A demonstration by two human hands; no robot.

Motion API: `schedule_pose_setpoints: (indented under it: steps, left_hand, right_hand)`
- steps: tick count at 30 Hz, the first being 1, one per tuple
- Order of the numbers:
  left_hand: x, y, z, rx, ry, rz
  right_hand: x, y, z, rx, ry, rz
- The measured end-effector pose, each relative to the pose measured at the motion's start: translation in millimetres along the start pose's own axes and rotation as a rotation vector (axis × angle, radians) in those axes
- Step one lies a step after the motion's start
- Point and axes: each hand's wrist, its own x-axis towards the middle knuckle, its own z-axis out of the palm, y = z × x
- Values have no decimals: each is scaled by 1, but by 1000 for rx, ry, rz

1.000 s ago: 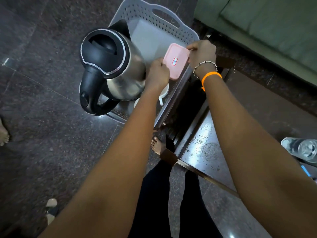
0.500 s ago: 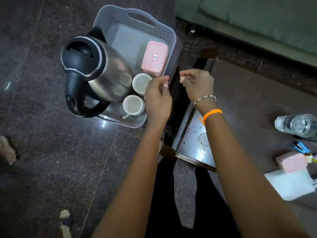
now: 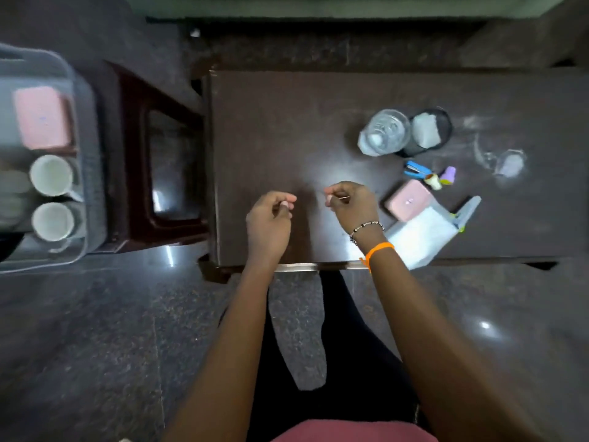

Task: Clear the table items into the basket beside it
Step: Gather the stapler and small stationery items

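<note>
The grey basket (image 3: 83,129) stands on the floor at the far left, holding a pink box (image 3: 42,118) and two white cups (image 3: 52,199). On the dark table (image 3: 280,129) lie a second pink box (image 3: 406,200), a clear water bottle (image 3: 384,132), a blue stapler (image 3: 416,170), small coloured bits (image 3: 441,178), a white paper with a clear folder (image 3: 420,234) and a dark round holder (image 3: 428,130). My left hand (image 3: 271,223) and my right hand (image 3: 350,204) hover over the table's near left part, fingers curled, holding nothing.
A dark wooden stool (image 3: 153,167) stands between the basket and the table. A clear lid or glass (image 3: 508,162) lies at the table's right. A green sofa edge (image 3: 318,4) runs along the top. My legs are below the table's front edge.
The pink box went from my hands into the basket. Both hands pulled back from the basket to over the table, and my view swung right toward the table.
</note>
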Motion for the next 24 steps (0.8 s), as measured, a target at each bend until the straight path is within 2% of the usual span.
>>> schedule_pose_setpoints:
  steps: [6,12,14,18,21,24]
  left_hand:
    - [-7,15,108,146,-238,-37]
    - [1,18,185,460,-480,-46]
    - [7,23,208,551,-556,-33]
    - [20,32,235,557,-611,-37]
    - [30,34,248,598,-622,-72]
    - [34,31,254,636,-618,-104]
  right_hand:
    - [30,84,-90,52,110,142]
    - [48,141,-145,56,297,270]
    - [48,163,-150,53,370,369]
    - [40,193,-136,121,462,579]
    - [39,205,-124,180,467,681]
    - [46,210,-119,340,446,715]
